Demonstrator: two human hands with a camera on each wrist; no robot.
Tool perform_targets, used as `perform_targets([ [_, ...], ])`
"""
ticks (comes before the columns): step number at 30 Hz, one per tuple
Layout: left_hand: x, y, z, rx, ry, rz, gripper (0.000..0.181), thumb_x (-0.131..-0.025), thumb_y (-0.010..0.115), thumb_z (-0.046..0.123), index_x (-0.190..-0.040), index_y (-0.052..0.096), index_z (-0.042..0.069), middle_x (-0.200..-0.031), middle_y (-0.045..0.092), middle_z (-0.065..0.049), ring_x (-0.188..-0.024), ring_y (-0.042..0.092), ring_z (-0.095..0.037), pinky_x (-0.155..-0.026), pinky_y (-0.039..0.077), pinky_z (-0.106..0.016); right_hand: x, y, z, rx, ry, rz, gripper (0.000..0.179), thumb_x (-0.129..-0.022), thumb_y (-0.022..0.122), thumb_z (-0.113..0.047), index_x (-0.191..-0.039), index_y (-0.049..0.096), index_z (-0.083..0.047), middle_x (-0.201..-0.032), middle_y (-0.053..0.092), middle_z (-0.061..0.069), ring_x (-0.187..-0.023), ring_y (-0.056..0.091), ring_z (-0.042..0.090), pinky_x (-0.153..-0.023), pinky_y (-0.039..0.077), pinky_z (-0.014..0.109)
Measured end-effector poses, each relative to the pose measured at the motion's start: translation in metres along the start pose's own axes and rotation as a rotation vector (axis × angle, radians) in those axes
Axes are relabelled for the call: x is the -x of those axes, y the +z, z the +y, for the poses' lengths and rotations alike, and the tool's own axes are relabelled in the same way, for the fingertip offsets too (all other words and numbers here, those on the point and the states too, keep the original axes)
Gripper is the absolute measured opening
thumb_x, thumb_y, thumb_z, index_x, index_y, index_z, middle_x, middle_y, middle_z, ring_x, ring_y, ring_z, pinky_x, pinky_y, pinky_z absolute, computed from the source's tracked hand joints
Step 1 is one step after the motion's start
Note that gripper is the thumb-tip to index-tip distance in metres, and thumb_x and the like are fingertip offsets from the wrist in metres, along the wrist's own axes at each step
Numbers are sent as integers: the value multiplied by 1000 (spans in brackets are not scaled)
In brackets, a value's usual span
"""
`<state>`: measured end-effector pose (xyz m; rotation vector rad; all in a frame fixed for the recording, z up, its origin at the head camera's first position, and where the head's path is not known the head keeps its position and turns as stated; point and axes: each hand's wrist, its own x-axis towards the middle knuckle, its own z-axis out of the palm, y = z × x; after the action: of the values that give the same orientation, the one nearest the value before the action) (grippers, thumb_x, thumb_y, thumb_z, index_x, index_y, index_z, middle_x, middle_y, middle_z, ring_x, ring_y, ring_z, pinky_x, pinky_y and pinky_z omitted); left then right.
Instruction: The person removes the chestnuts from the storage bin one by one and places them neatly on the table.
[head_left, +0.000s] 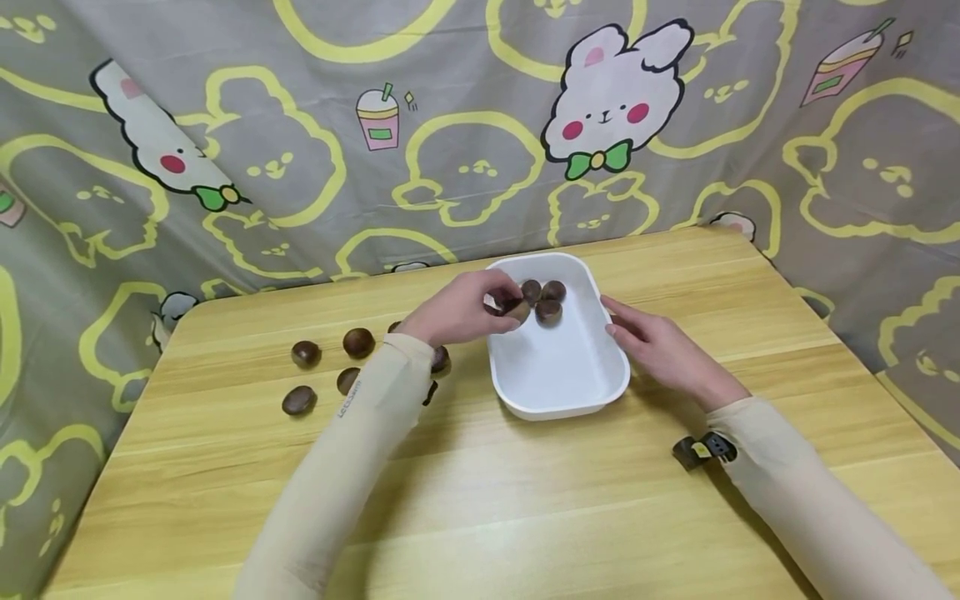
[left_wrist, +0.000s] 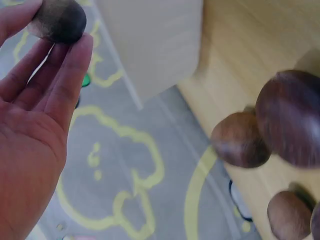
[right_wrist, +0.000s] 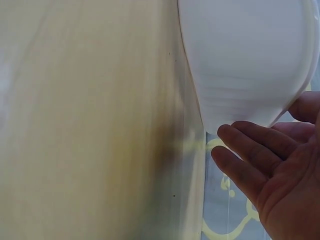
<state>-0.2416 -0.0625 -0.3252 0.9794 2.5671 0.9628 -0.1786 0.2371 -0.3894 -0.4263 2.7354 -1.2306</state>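
Note:
Pinched between the thumb and fingers of my left hand (head_left: pixel 468 307) is a brown chestnut (left_wrist: pixel 60 21), held over the far left part of a white rectangular container (head_left: pixel 558 367). Several other chestnuts (head_left: pixel 553 292) lie grouped at the container's far end, partly hidden by the hand. At the container's right side is my right hand (head_left: pixel 660 348), its thumb near the rim and its fingers extended along the outer wall. The right wrist view shows these fingers (right_wrist: pixel 255 145) straight and slightly spread against the white wall.
Several loose chestnuts (head_left: pixel 358 342) lie on the wooden table (head_left: pixel 480 500) left of the container, some partly covered by the left forearm. A patterned grey curtain (head_left: pixel 480 167) hangs along the table's back edge. A dark wrist device (head_left: pixel 703 451) sits under the right sleeve.

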Motion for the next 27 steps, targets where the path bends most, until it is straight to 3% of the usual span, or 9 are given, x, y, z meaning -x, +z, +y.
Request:
perform_targets([
  [10,43,-20,0,129,-2,59,31,-86,76,11,-115,66,7,-110,64,-1,-104,60,-15,-87,51,-28,0,-1,2,-12,-3,-2,57,-105,45,-35,-153,31,-9,-152,35,16,-138,34,34,-110,29,51],
  [17,74,-26,-13,23,-36,80,28,-86,77,15,-112,68,11,-104,62,1,-95,58,-17,-84,51,-37,0,0,2,-11,-7,-5,56,-105,45,-34,-153,31,-8,-153,35,15,-138,33,33,-110,28,51],
  [22,94,-23,-22,49,-77,89,24,-86,77,16,-108,68,16,-104,62,3,-91,62,-15,-74,53,-36,1,0,1,5,-3,-13,56,-106,44,-35,-153,31,-9,-153,34,14,-139,33,33,-110,27,51],
  [27,112,-20,-31,36,-93,86,25,-86,78,16,-109,68,15,-105,63,3,-96,62,-16,-83,52,-37,0,0,0,4,0,-16,57,-106,44,-36,-154,30,-9,-153,34,14,-139,32,32,-111,27,51],
])
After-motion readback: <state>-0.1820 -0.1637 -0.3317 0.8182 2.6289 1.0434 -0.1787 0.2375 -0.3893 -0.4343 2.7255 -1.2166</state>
